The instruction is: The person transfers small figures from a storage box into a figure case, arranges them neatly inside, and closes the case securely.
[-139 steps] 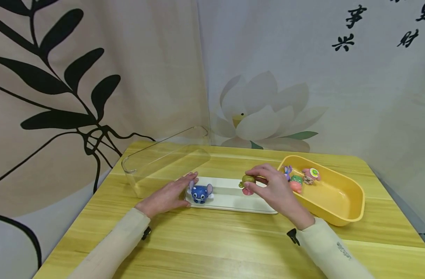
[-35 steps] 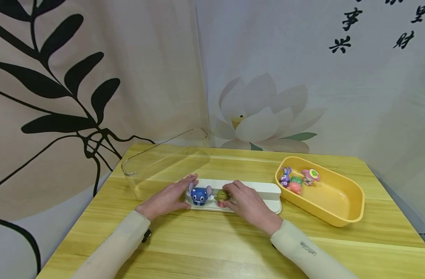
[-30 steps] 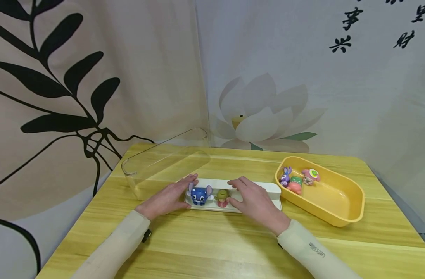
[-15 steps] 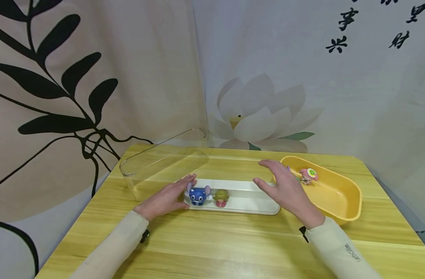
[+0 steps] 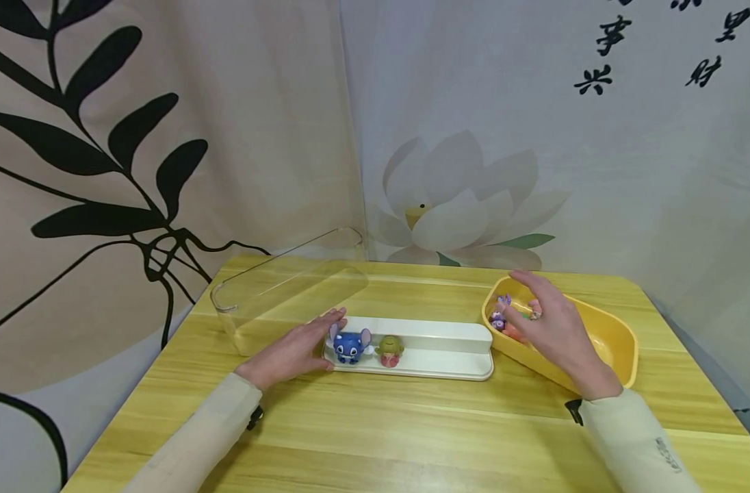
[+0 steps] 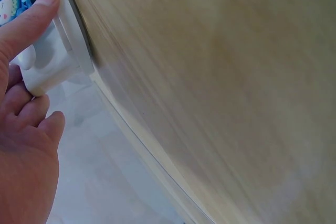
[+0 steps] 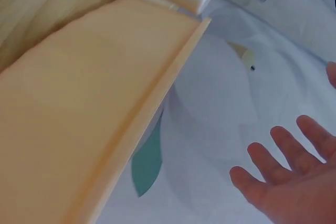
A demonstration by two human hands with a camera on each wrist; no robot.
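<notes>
My left hand (image 5: 291, 352) holds the left end of a long white stepped display base (image 5: 443, 352); in the left wrist view its thumb (image 6: 37, 17) lies on one edge and the fingers bend behind the other. On the base stand a blue big-eared figurine (image 5: 350, 347) and, to its right, a figurine with a green hood and pink lower part (image 5: 390, 350). My right hand (image 5: 556, 329) hovers over the yellow tray (image 5: 624, 349), fingers spread and holding nothing. Beneath it a purple long-eared figurine (image 5: 499, 316) shows; other pink figurines are partly hidden by the hand.
A clear plastic cover (image 5: 289, 294) lies at the back left of the wooden table (image 5: 375, 431), behind my left hand. A printed curtain (image 5: 473, 103) hangs beyond the table's back edge. The yellow tray stands just right of the base.
My right hand set the green-hooded figurine beside the blue one, let go, and moved right to above the yellow tray. My left hand stayed at the base's left end.
</notes>
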